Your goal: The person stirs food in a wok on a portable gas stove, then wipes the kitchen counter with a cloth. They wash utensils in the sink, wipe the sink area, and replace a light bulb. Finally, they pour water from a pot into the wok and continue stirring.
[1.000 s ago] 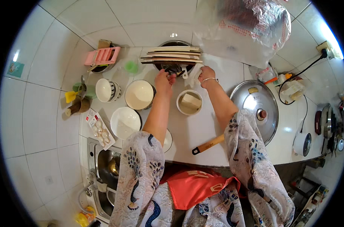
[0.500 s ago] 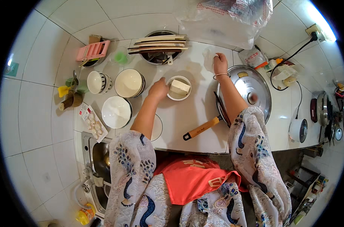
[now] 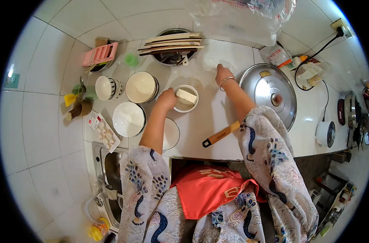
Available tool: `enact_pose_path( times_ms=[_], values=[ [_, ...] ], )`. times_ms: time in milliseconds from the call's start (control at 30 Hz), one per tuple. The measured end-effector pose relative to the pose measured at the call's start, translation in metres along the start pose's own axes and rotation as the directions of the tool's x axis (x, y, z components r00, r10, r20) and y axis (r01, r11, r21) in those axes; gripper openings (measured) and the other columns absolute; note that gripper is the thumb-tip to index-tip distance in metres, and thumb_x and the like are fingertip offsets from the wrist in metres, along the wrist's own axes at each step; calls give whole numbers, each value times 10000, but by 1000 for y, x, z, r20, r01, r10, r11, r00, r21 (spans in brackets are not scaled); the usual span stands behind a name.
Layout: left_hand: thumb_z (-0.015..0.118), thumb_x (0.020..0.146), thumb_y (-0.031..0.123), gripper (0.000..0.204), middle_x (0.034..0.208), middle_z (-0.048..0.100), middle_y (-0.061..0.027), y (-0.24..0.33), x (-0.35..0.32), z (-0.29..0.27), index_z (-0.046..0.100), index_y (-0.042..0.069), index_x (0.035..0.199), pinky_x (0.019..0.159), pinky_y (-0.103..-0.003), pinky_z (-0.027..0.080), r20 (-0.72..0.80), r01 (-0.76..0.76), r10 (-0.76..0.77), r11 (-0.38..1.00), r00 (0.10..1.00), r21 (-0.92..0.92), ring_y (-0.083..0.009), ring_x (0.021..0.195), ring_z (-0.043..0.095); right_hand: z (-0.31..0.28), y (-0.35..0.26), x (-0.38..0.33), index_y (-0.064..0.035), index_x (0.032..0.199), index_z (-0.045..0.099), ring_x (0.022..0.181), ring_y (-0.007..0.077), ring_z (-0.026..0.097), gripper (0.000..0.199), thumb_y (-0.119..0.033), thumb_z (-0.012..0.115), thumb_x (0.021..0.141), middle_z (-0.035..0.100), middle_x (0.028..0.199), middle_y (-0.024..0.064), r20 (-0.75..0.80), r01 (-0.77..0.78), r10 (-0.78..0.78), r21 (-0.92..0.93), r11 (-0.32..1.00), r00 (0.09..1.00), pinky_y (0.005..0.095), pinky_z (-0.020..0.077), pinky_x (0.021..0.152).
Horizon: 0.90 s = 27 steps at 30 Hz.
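Left hand [image 3: 167,99] grips the bowl [image 3: 186,98] with a white block; right hand [image 3: 223,74] rests flat, fingers hard to see.

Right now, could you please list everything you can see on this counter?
small bowl with a white block: one, white, counter centre
empty bowls: three, white, left of centre
flat plate: one, white, partly under the left forearm
metal lid: one, silver, right
wooden handle: one, orange-brown, front edge
pan with boards across it: one, dark, back
pink rack: one, back left
sink: one, steel, lower left
left hand: at the small bowl's rim
right hand: flat on the bare counter, bracelet on wrist
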State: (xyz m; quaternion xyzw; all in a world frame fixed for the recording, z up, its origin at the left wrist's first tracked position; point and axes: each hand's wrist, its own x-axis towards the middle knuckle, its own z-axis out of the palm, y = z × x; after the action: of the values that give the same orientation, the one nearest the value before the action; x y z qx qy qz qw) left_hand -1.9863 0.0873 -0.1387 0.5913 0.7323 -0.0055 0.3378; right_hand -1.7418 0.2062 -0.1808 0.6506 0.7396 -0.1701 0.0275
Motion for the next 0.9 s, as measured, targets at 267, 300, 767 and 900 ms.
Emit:
enact_pose_path(
  times_ms=[267,300,767,900],
  values=[
    [544,840,174,283,1040,615,-260,-15,11,9,553,-30,1035,834,-450,467,52,6,2,988,999,-154,-389,985,597,34,-42,-42,-241,1440,296,1403,332,154,559,-349,436,910,167,1539,47,192,273,-257,-65,960,947,599,124,1092],
    [537,832,151,269,1020,611,-274,-17,10,10,546,-41,1020,798,-454,476,29,-26,30,992,999,-120,-398,948,604,34,-47,-47,-244,1440,296,1401,332,160,554,-355,430,914,178,1536,43,247,391,-366,-61,918,897,595,125,1093],
    [475,822,85,275,1060,602,-267,-28,-2,9,538,-37,1060,864,-444,456,38,59,-53,981,998,-183,-397,1020,577,59,14,64,-109,1431,282,1338,351,283,608,-219,493,872,244,1494,132,-60,271,-281,-145,952,958,482,272,1073],
    [471,823,75,259,1055,606,-265,-30,-1,18,552,-40,1041,860,-447,461,-23,99,-106,972,994,-213,-393,997,592,39,26,53,-95,1457,192,1356,379,214,663,-327,472,903,160,1503,184,-32,-143,143,4,990,989,487,239,1082]
  ],
)
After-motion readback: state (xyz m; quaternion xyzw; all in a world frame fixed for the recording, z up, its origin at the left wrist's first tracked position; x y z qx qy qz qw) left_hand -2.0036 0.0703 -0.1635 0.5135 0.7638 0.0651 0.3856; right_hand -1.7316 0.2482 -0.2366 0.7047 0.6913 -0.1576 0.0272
